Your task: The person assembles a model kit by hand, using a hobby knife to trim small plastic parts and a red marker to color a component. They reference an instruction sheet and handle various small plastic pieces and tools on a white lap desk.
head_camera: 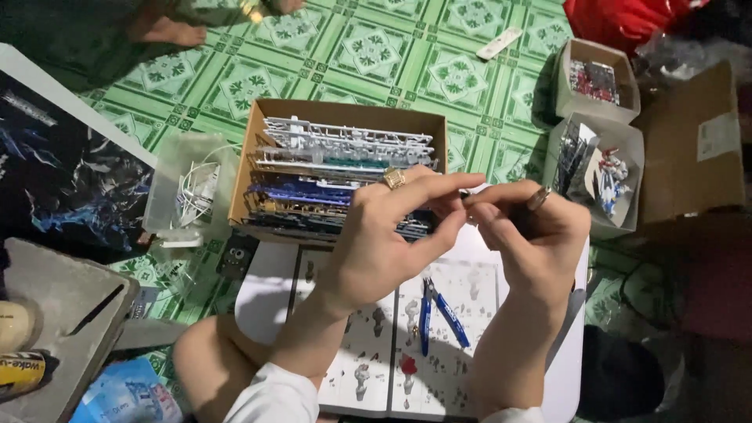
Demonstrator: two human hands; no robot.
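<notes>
My left hand (392,227), with a gold ring on one finger, and my right hand (529,235), with a darker ring, meet fingertip to fingertip above an open instruction booklet (368,360). Both pinch something very small and dark between them; its shape is hidden by the fingers. My right hand also seems to grip a thin dark tool. Blue-handled nippers (439,313) lie on the booklet just below the hands. Behind the hands stands a cardboard box (258,141) packed with upright plastic part frames in white, purple and dark colours.
A clear plastic tub (184,188) sits left of the box. Two small cardboard boxes (599,82) with parts stand at the right, beside a larger brown box (693,149). A dark printed lid (63,172) lies left. Someone's bare foot (168,30) rests on the green patterned floor.
</notes>
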